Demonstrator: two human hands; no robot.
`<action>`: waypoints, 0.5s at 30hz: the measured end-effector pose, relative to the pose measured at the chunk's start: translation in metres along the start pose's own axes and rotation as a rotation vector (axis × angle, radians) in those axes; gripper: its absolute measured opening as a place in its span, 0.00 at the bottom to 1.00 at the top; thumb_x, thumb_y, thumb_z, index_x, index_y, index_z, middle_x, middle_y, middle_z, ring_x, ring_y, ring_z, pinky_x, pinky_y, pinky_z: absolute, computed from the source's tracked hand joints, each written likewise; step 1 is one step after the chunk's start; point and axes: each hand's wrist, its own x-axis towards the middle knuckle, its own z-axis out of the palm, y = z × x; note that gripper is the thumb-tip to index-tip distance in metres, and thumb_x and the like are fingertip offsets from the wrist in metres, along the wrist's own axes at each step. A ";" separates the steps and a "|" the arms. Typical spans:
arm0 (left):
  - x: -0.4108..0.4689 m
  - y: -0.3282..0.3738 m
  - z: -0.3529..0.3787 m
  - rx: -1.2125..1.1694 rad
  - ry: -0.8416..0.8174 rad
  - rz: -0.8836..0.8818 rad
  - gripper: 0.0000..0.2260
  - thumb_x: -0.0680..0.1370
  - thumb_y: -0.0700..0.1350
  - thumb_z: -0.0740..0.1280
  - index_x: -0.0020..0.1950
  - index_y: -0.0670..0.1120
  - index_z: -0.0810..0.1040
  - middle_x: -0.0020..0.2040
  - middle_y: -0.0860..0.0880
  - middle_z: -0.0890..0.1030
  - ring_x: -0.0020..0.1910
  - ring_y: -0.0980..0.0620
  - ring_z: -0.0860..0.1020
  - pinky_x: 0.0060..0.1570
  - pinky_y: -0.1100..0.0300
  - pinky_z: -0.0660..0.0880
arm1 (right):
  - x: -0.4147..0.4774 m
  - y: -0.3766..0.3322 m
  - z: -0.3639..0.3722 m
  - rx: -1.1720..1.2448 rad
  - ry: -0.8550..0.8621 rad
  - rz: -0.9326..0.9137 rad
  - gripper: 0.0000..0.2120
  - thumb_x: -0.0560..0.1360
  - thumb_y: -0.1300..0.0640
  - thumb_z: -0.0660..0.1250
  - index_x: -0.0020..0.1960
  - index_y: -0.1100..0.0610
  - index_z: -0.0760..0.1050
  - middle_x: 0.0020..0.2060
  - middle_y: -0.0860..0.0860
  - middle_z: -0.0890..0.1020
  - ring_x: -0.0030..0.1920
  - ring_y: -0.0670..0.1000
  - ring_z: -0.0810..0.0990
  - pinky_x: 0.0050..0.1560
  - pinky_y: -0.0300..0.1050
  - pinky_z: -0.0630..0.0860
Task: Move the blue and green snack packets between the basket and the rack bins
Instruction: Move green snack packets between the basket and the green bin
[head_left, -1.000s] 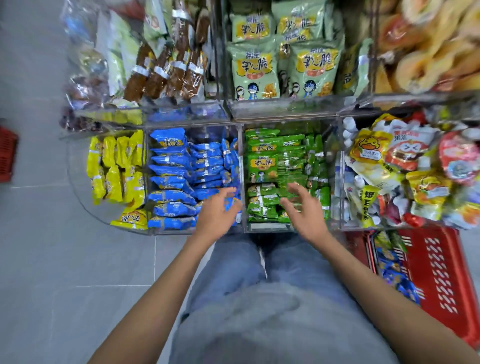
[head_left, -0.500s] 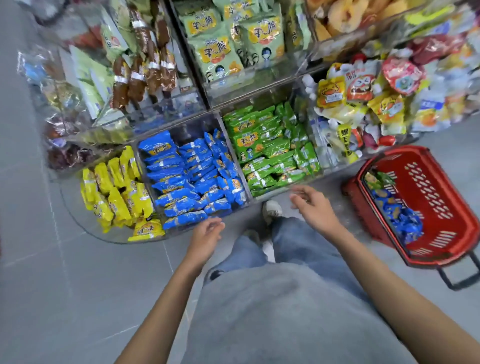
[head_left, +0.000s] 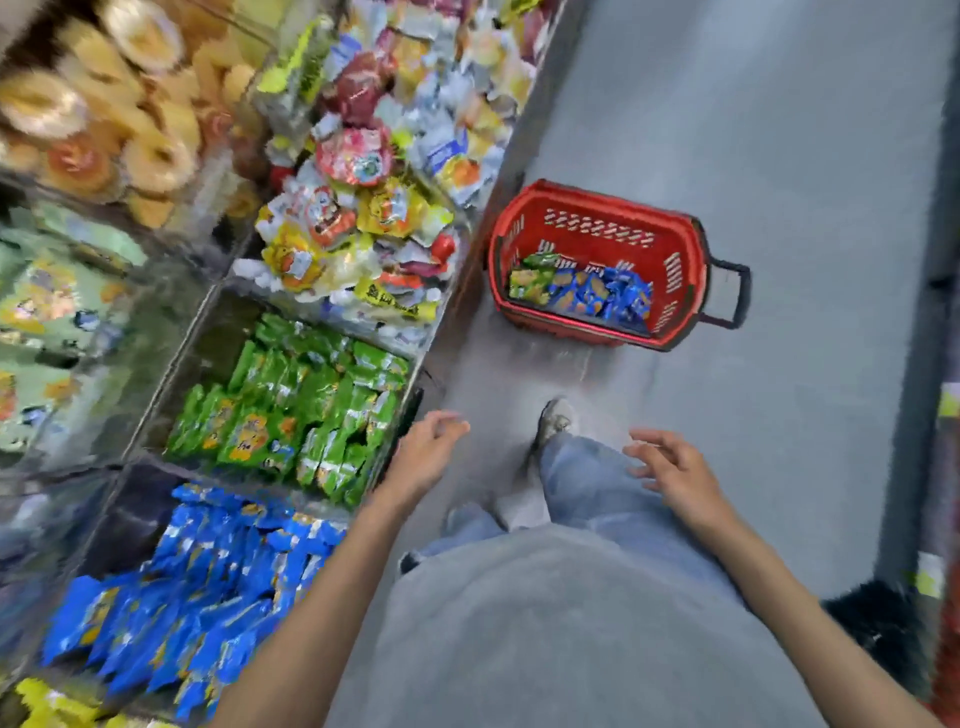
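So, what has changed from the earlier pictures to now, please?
The left grip drew back from the blue packets and the right grip from the green packets; both now hover empty above the floor. Nothing was picked up. The view turned toward the red basket, which stays on the floor, still part-filled.

Green packets (head_left: 291, 410) blurred; their print seems unreadable.

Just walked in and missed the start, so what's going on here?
A person stands by a snack rack with both hands empty. The left hand hangs open beside the green bin; the right hand is open above their leg. The red basket sits on the floor ahead, holding blue packets and a few green packets. The blue bin is well stocked.
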 end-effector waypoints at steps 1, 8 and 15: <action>0.015 0.018 0.011 0.040 -0.026 0.028 0.12 0.78 0.42 0.64 0.60 0.40 0.76 0.58 0.40 0.79 0.59 0.43 0.76 0.64 0.49 0.70 | 0.008 -0.001 -0.011 0.030 0.031 0.014 0.09 0.78 0.63 0.60 0.58 0.59 0.74 0.46 0.55 0.80 0.37 0.49 0.79 0.39 0.38 0.72; 0.083 0.131 0.078 0.155 -0.127 0.094 0.12 0.78 0.41 0.65 0.61 0.39 0.75 0.55 0.35 0.78 0.57 0.38 0.76 0.62 0.49 0.71 | 0.084 -0.038 -0.075 0.109 0.091 0.060 0.06 0.77 0.63 0.62 0.53 0.57 0.74 0.47 0.56 0.80 0.35 0.50 0.78 0.38 0.36 0.72; 0.145 0.195 0.095 0.102 -0.015 0.124 0.08 0.78 0.47 0.64 0.57 0.52 0.76 0.53 0.50 0.79 0.53 0.53 0.77 0.55 0.58 0.71 | 0.178 -0.093 -0.090 0.109 0.029 0.099 0.06 0.76 0.60 0.63 0.52 0.55 0.75 0.48 0.57 0.81 0.42 0.54 0.80 0.41 0.39 0.73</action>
